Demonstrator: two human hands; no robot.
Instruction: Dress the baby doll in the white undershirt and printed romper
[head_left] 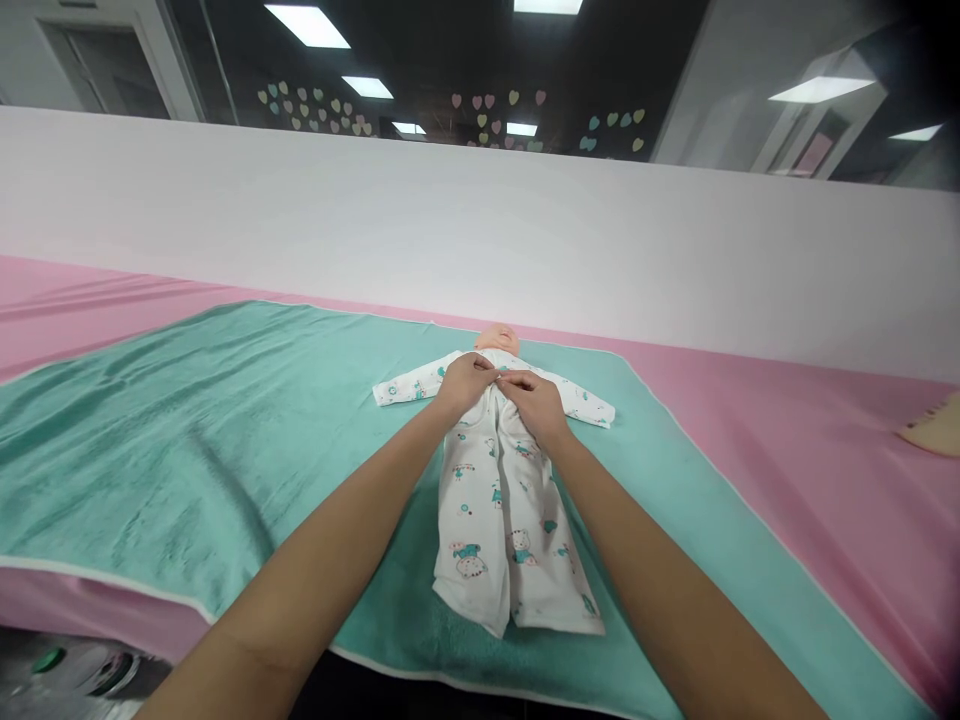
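A baby doll lies on its back, its head toward the wall. It wears a long white baby gown printed with small teal and pink animals, the sleeves spread out to both sides. My left hand and my right hand meet at the chest of the gown. The fingertips of both pinch the cloth along the front opening, nearly touching each other. Below them the two front panels hang side by side, parted by a slit down to the hem. Any fastener between the fingers is too small to make out.
A teal towel lies under the doll over a pink sheet. A white wall runs behind, with dark glass above it. At the right edge is a beige object, partly cut off. Containers stand below the lower left edge.
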